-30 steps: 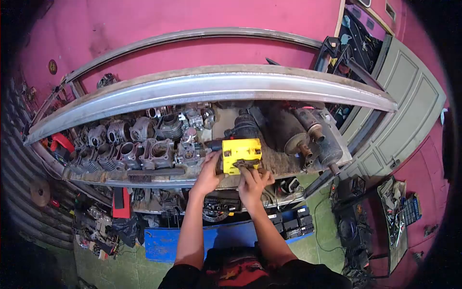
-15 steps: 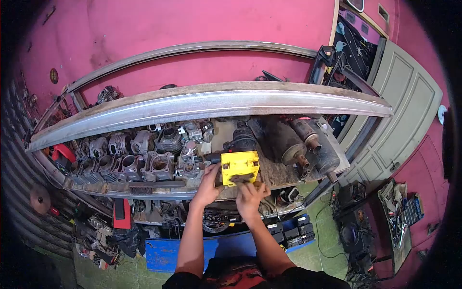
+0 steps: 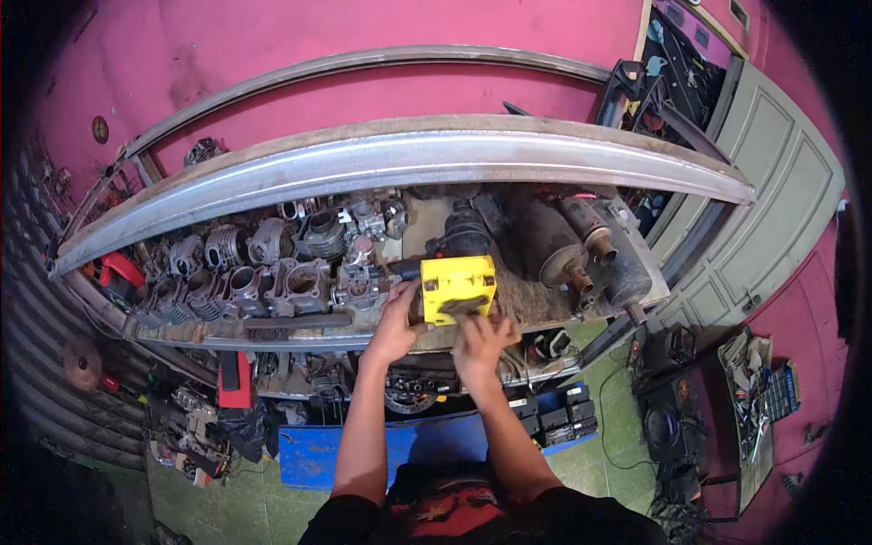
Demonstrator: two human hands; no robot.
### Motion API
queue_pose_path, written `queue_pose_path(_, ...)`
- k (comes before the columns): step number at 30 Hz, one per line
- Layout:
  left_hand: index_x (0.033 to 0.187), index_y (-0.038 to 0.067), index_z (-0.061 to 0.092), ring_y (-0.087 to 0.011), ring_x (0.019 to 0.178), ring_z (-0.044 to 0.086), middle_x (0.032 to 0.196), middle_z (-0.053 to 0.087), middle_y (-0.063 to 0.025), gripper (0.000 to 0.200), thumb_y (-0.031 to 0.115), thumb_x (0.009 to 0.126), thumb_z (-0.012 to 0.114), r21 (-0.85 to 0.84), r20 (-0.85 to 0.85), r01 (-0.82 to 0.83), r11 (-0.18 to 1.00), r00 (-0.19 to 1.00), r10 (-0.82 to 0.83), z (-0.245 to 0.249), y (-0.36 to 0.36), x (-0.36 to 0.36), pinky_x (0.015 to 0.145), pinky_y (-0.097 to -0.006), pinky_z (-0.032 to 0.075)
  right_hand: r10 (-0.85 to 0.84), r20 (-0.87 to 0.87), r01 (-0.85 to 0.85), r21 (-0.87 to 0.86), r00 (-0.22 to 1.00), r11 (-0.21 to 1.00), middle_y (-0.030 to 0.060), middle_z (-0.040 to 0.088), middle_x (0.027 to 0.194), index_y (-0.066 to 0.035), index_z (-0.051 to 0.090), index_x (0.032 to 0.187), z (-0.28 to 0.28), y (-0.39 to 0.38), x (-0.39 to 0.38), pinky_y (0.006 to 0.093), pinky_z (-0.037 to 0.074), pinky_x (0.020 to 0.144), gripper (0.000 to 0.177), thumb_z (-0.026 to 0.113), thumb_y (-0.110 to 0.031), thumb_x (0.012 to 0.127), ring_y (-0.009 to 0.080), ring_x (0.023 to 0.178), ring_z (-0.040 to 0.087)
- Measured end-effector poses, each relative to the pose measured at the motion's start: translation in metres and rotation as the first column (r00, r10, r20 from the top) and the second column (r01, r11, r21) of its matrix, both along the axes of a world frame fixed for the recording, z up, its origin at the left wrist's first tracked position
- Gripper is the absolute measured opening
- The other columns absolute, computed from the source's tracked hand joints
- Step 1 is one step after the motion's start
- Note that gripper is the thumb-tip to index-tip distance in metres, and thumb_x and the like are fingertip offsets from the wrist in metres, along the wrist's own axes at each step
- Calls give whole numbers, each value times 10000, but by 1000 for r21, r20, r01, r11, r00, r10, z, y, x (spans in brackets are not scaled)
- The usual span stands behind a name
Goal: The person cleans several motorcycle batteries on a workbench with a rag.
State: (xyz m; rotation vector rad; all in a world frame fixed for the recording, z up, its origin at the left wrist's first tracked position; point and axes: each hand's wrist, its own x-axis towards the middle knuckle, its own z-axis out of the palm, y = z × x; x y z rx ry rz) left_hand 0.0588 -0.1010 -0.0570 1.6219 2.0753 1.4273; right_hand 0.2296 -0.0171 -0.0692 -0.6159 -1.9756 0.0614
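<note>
Yellow box [image 3: 457,286] sits at the shelf's [image 3: 300,343] front edge, long side left-right, just ahead of me; left hand [image 3: 397,329] clasps its left end, right hand [image 3: 481,341] pinches a dark rag [image 3: 463,310] against its near face.

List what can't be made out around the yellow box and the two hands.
- Head view: dark piece on the yellow box, partly covered by the right hand, too small to identify.
- Head view: box's left side, hidden by the left hand.
- Head view: lower shelf, shadowed.
</note>
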Motion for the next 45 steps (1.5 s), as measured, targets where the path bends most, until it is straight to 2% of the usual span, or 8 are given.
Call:
queue_pose_path(9, 1493, 13, 494, -410, 1398, 463, 1445, 574, -211, 854, -63, 693, 784, -15, 44, -10, 1000, 999, 10, 2, 1, 0, 1187, -442, 385, 251, 9, -251, -29, 968, 968, -11, 642, 937, -232, 784, 1012, -16, -2, -22, 532, 318, 986, 369, 734, -14, 718, 312, 1061, 556)
queue_pose_path(13, 1523, 50, 477, -426, 1346, 514, 1430, 546, -220, 886, -51, 712, 819, 0, -14, -26, 1000, 1000, 26, 4, 1, 4, 1144, -449, 425, 50, 127, -39, -83, 991, 996, 31, 639, 943, -181, 763, 1013, -18, 5, 9, 560, 307, 965, 332, 730, -18, 726, 319, 1079, 546)
queue_pose_path(15, 1520, 33, 472, -419, 1369, 492, 1448, 543, -223, 885, -40, 708, 819, -12, 13, -38, 999, 999, 38, 8, -2, 7, 1165, -448, 403, -66, -4, 66, -27, 998, 997, 34, 645, 941, -185, 760, 1064, -14, 21, 13, 536, 317, 949, 355, 739, -24, 747, 312, 1040, 546)
queue_pose_path(18, 1524, 29, 467, -414, 1377, 490, 1448, 540, -226, 906, -25, 699, 838, -24, 13, -58, 998, 998, 58, 6, -1, 9, 1169, -447, 398, -64, -233, 55, -44, 970, 998, 32, 646, 931, -196, 759, 1100, 30, 31, 5, 506, 323, 950, 354, 747, -35, 785, 302, 995, 545)
queue_pose_path(26, 1524, 31, 477, -407, 1366, 510, 1443, 540, -221, 911, -23, 697, 856, -20, 15, -52, 998, 999, 52, 3, 1, 7, 1162, -442, 411, 46, -59, -45, 13, 997, 999, 9, 637, 977, -197, 738, 1056, -17, 12, -5, 523, 301, 969, 262, 767, -86, 820, 293, 1019, 537)
queue_pose_path(33, 1528, 49, 474, -407, 1365, 504, 1430, 545, -221, 923, -13, 693, 862, -34, 38, -76, 997, 996, 77, 12, -1, 13, 1159, -447, 413, -73, -196, 53, -106, 978, 993, 41, 665, 960, -164, 726, 1070, 28, 22, 0, 491, 344, 978, 250, 751, -50, 849, 331, 1007, 560)
queue_pose_path(39, 1515, 50, 485, -398, 1343, 512, 1405, 554, -212, 922, -2, 680, 873, -11, 9, -84, 996, 996, 84, 5, 1, 13, 1146, -449, 426, 237, -247, -261, -66, 939, 963, 41, 654, 899, -134, 731, 1106, -1, 11, -26, 483, 362, 934, 333, 772, -20, 796, 298, 940, 580)
queue_pose_path(45, 1475, 25, 514, -396, 1314, 538, 1367, 582, -208, 898, 15, 665, 903, 22, 11, -131, 991, 991, 131, 5, 1, 20, 1124, -439, 443, 10, -44, -14, -89, 999, 996, 57, 626, 1029, -183, 729, 1161, -8, 0, 0, 542, 345, 943, 358, 771, -61, 827, 343, 1019, 550)
